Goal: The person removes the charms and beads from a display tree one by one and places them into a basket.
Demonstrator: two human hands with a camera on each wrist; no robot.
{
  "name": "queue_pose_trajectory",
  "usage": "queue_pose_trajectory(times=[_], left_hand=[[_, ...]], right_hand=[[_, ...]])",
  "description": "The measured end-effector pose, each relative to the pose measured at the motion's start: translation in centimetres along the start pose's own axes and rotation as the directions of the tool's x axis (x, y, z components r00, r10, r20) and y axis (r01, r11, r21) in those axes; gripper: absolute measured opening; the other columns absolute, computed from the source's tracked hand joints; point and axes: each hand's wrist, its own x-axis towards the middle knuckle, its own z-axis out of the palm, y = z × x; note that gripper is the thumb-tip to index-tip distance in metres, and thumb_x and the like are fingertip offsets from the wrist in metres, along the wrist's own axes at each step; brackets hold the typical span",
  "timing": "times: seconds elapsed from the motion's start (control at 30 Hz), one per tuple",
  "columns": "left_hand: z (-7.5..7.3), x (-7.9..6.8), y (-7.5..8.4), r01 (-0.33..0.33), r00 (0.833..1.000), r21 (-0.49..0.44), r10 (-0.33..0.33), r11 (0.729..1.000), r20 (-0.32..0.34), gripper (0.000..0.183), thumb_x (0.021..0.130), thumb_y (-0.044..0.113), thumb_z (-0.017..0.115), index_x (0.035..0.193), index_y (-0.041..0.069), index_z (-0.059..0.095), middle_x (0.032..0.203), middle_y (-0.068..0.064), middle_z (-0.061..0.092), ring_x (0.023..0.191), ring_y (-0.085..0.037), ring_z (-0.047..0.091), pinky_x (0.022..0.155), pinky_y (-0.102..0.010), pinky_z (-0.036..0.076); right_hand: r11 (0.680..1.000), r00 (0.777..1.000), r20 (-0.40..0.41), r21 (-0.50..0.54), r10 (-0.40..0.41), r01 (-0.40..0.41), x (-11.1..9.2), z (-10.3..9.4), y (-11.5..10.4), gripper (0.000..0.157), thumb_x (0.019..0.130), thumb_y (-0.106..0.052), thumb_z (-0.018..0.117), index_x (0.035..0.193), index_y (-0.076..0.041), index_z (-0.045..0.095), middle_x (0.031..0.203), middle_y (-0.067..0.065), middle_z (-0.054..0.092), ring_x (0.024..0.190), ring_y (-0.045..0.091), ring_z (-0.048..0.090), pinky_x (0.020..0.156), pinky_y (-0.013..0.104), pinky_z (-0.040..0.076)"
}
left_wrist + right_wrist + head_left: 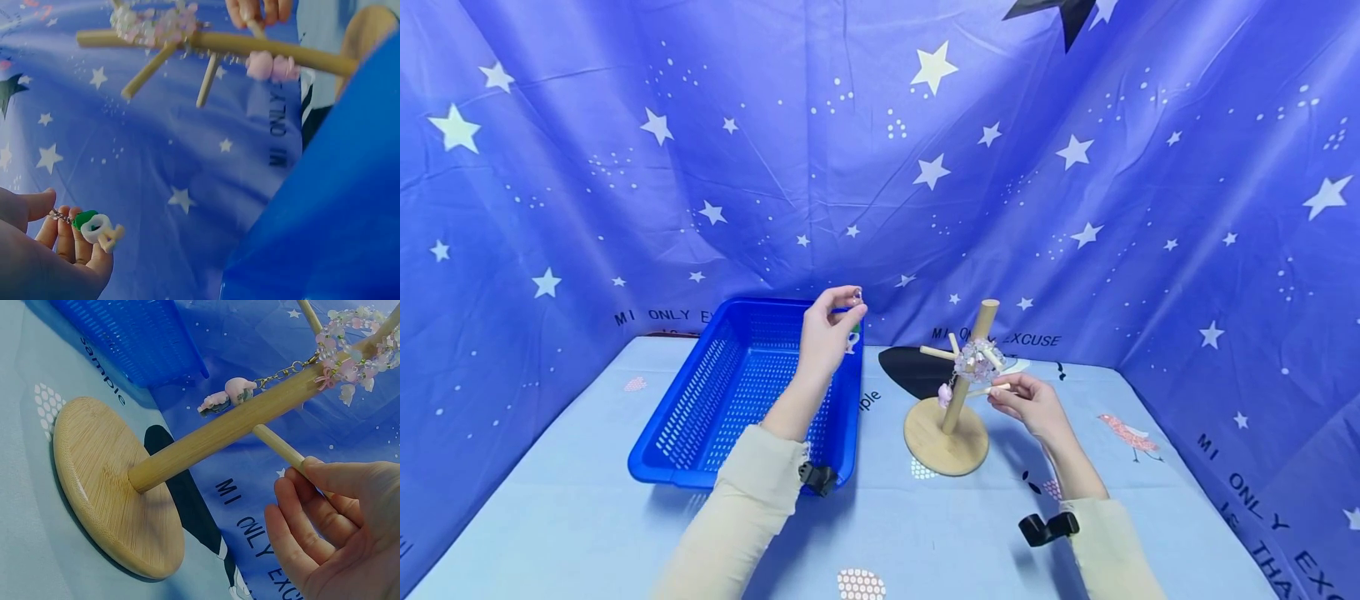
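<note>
My left hand (825,337) is raised over the right rim of the blue basket. Between thumb and fingers it pinches the chain of a keychain (94,226), whose green and white charm hangs against the fingers. A wooden stand (946,442) with a round base and several short pegs stands right of the basket. With thumb and fingertips, my right hand (1033,407) grips a low peg (279,445) of it. Pale pink and clear beaded bracelets (976,360) circle the upper post. A second keychain's pink charm (239,391) hangs from a peg beside the post.
The blue perforated basket (638,454) sits on the left of the pale blue tablecloth (895,533). Behind the table hangs a blue curtain (775,167) with stars. A black camera mount is on each wrist.
</note>
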Motion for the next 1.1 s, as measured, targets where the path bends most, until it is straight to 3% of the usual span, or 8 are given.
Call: queue_pose_trajectory(times=[0.17, 0.27, 0.43, 0.6, 0.83, 0.97, 1.1], left_hand=[[-1.5, 1.3, -0.1, -0.010, 1.000, 0.010, 0.010, 1.000, 0.003, 0.029, 0.095, 0.009, 0.066, 0.124, 0.004, 0.065, 0.104, -0.004, 0.065, 0.079, -0.004, 0.059, 0.069, -0.015, 0.048], [-2.5, 2.4, -0.5, -0.020, 1.000, 0.002, 0.020, 1.000, 0.009, 0.030, 0.095, 0.008, 0.066, 0.124, 0.001, 0.064, 0.100, 0.000, 0.064, 0.077, -0.001, 0.059, 0.071, -0.013, 0.048], [-4.0, 4.2, -1.6, -0.026, 1.000, -0.044, 0.026, 0.999, 0.003, 0.032, 0.094, 0.001, 0.064, 0.125, -0.006, 0.061, 0.093, 0.001, 0.065, 0.072, 0.005, 0.064, 0.074, -0.012, 0.053], [-5.4, 5.7, -3.1, -0.027, 0.999, -0.026, 0.027, 0.999, 0.018, 0.034, 0.095, 0.001, 0.062, 0.128, -0.007, 0.058, 0.088, 0.005, 0.062, 0.068, 0.005, 0.066, 0.073, -0.012, 0.053], [-8.0, 7.5, -6.4, -0.068, 0.987, 0.031, 0.063, 0.997, 0.146, 0.034, 0.097, 0.003, 0.061, 0.129, -0.009, 0.057, 0.087, 0.010, 0.064, 0.072, 0.003, 0.066, 0.074, -0.013, 0.053], [-9.5, 8.2, -8.4, -0.022, 0.975, 0.072, 0.006, 0.997, 0.221, 0.038, 0.098, 0.008, 0.061, 0.133, -0.005, 0.056, 0.085, 0.018, 0.064, 0.076, 0.000, 0.067, 0.073, -0.015, 0.055], [-10.7, 8.7, -10.1, 0.038, 0.962, 0.145, -0.076, 0.989, 0.261, 0.039, 0.099, 0.012, 0.061, 0.136, 0.000, 0.055, 0.092, 0.010, 0.066, 0.083, -0.011, 0.069, 0.072, -0.021, 0.057]], right_hand=[[1.000, 1.000, -0.003, -0.020, 0.001, -0.001, 0.0, 0.1, 0.0, 0.030, 0.098, 0.000, 0.057, 0.120, 0.018, 0.051, 0.084, -0.013, 0.070, 0.083, 0.002, 0.070, 0.084, 0.020, 0.059], [1.000, 1.000, -0.007, -0.030, 0.005, -0.005, 0.1, 0.2, -0.1, 0.032, 0.098, -0.001, 0.058, 0.122, 0.019, 0.050, 0.084, -0.013, 0.070, 0.083, 0.001, 0.070, 0.084, 0.019, 0.059], [1.000, 1.000, 0.002, -0.024, 0.006, -0.006, 0.2, 0.3, -0.1, 0.033, 0.098, -0.003, 0.059, 0.122, 0.019, 0.050, 0.086, -0.012, 0.070, 0.084, 0.002, 0.070, 0.085, 0.020, 0.059], [1.000, 1.000, -0.001, -0.019, -0.004, 0.004, 0.0, 0.1, -0.1, 0.029, 0.097, -0.001, 0.060, 0.119, 0.016, 0.054, 0.086, -0.011, 0.071, 0.084, 0.002, 0.071, 0.084, 0.020, 0.059], [1.000, 1.000, -0.002, -0.019, -0.010, 0.009, -0.2, 0.0, -0.2, 0.015, 0.096, 0.001, 0.059, 0.111, 0.005, 0.061, 0.085, -0.012, 0.071, 0.084, 0.002, 0.071, 0.083, 0.019, 0.059], [1.000, 1.000, -0.004, -0.011, 0.000, 0.000, -0.2, 0.1, -0.3, 0.014, 0.096, 0.002, 0.059, 0.109, 0.003, 0.062, 0.085, -0.011, 0.070, 0.083, 0.002, 0.070, 0.082, 0.018, 0.059], [1.000, 1.000, 0.001, -0.006, -0.002, 0.002, -0.1, 0.1, -0.4, 0.013, 0.096, 0.002, 0.059, 0.109, 0.004, 0.061, 0.085, -0.012, 0.070, 0.083, 0.002, 0.070, 0.082, 0.018, 0.059]])
